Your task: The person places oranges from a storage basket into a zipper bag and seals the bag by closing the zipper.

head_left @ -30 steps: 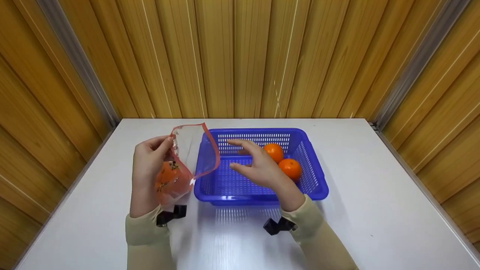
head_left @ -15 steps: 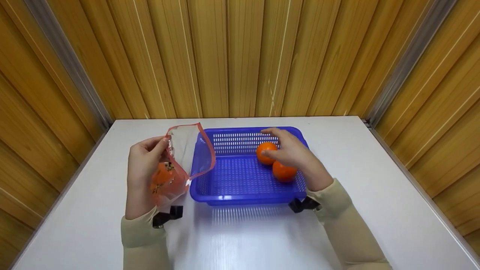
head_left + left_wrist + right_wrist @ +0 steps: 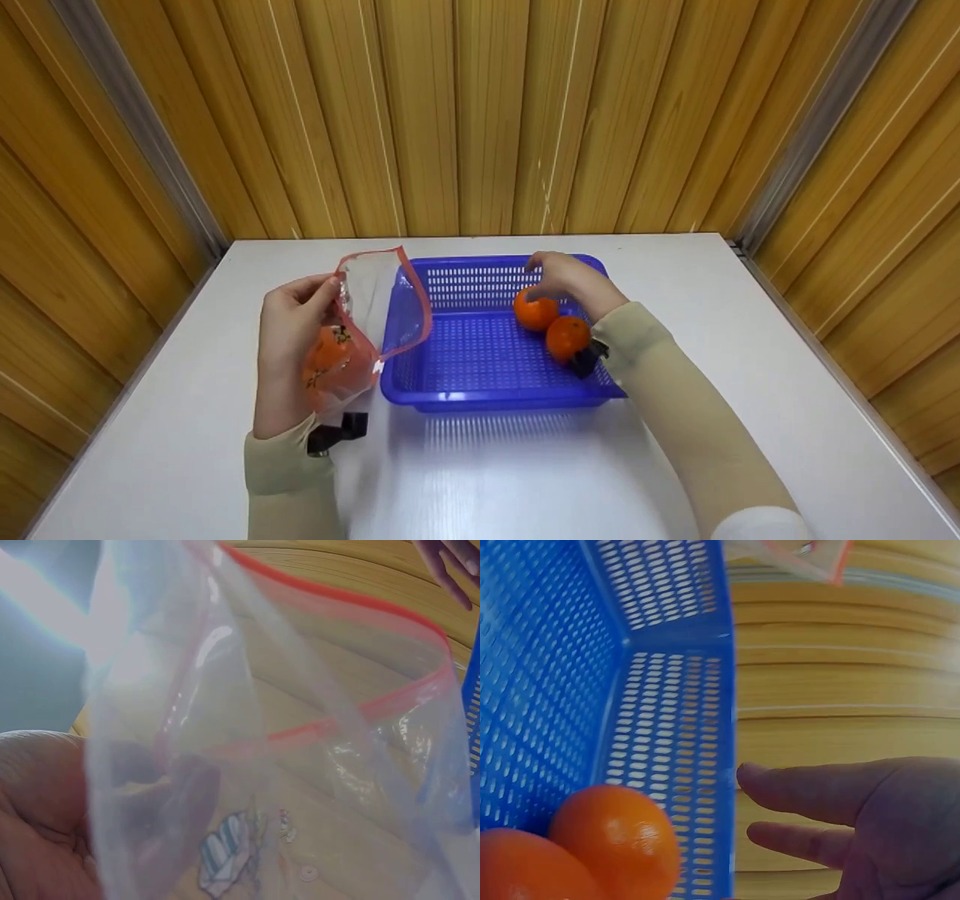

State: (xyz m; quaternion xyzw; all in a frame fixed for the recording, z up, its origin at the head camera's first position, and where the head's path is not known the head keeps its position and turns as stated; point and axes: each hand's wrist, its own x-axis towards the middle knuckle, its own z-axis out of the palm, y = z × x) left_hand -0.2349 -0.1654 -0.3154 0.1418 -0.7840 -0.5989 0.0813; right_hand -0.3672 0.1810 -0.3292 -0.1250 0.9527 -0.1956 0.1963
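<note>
At the left of the head view, my left hand (image 3: 286, 326) pinches the red-edged mouth of a clear zip bag (image 3: 373, 304) between thumb and fingers. The mouth gapes toward the basket, and something orange shows low in the bag, partly behind my wrist. Two oranges (image 3: 568, 335) lie side by side at the right of a blue plastic basket (image 3: 480, 399). Above the farther orange (image 3: 535, 313) is my right hand (image 3: 571, 279), palm down with thumb and fingers spread. The right wrist view has its fingers (image 3: 802, 791) apart from the oranges, beside the basket rim.
The basket stands on a white table (image 3: 480, 480), with perforated walls and floor. Behind the table rises a wood-patterned wall (image 3: 480, 120), and similar panels flank both sides. A black wrist camera (image 3: 587, 358) overlaps the basket's right side.
My right hand has moved right and forward, from over the basket's middle to above the farther orange. My left hand keeps its pinch on the bag, almost in place.
</note>
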